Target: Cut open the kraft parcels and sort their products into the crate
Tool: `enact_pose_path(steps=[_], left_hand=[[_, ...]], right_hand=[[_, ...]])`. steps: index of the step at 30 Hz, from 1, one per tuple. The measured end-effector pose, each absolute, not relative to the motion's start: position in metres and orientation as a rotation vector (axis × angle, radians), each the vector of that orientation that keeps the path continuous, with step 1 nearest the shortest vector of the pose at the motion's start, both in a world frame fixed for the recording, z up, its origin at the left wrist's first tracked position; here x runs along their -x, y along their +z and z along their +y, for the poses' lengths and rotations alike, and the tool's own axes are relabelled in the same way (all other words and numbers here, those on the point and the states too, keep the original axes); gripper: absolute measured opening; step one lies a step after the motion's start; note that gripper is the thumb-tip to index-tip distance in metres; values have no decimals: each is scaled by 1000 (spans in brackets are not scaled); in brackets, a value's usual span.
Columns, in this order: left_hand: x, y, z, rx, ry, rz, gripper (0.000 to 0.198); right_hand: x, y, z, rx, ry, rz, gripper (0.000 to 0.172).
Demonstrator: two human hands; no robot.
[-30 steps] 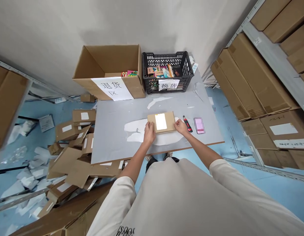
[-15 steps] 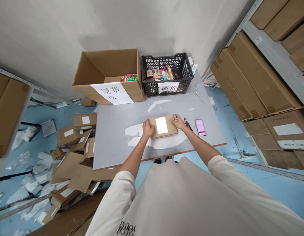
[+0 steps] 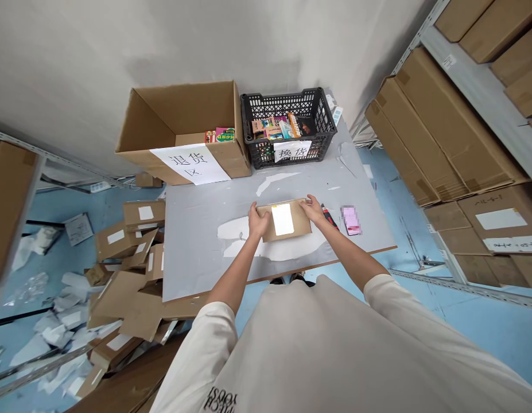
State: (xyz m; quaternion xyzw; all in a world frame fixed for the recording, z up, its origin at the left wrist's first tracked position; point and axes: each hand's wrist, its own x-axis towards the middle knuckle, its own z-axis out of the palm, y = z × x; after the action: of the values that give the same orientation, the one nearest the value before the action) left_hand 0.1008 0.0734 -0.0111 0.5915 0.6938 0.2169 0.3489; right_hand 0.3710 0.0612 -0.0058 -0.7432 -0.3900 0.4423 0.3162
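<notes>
A small flat cardboard box (image 3: 298, 219) with a white label lies near the front of the grey table (image 3: 192, 229), over a whitish patch of its surface. My left hand (image 3: 257, 221) grips its left end, thumb on the top face. At the right end my right hand (image 3: 311, 209) holds the box by its upper corner, thumb also on top. Just right of that hand is a red and black cutter (image 3: 329, 217), partly behind my forearm. A phone (image 3: 350, 220) with a pink screen lies further right.
At the table's back stand a large open carton (image 3: 162, 166) and a black crate (image 3: 287, 156), both with paper signs and colourful packs inside. Cardboard boxes (image 3: 144, 213) and paper scraps litter the floor at left. Shelves with cartons (image 3: 446, 132) flank the right side.
The camera view has shifted slightly. My left fingers have moved up along the box's left end, and the box looks a little tilted. Both hands still hold it.
</notes>
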Motion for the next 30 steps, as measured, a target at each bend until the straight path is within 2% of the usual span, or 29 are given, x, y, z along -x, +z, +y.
enact_pose_path(steps=[4,9,13,16,23,30], left_hand=[[-103,4,74,-1311,678,1861,70],[-101,3,62,-1301,659,1913,61],[-98,-10,49,-1339,560,1931,52],[-96,-19,43,-1357,534,1911,50],[-92,-31,49,-1326,621,1841,61],[-89,-29,54,-1312,605,1713,85]], right_hand=[[-373,3,68,2028,1024,-1031,73],[-376,-1,64,2183,919,-1079,64],[-384,-11,47,2261,944,-1133,47],[-390,-18,33,2219,995,-1164,44],[-390,-32,32,2104,986,-1133,50],[-391,-37,41,1852,1211,-1137,85]])
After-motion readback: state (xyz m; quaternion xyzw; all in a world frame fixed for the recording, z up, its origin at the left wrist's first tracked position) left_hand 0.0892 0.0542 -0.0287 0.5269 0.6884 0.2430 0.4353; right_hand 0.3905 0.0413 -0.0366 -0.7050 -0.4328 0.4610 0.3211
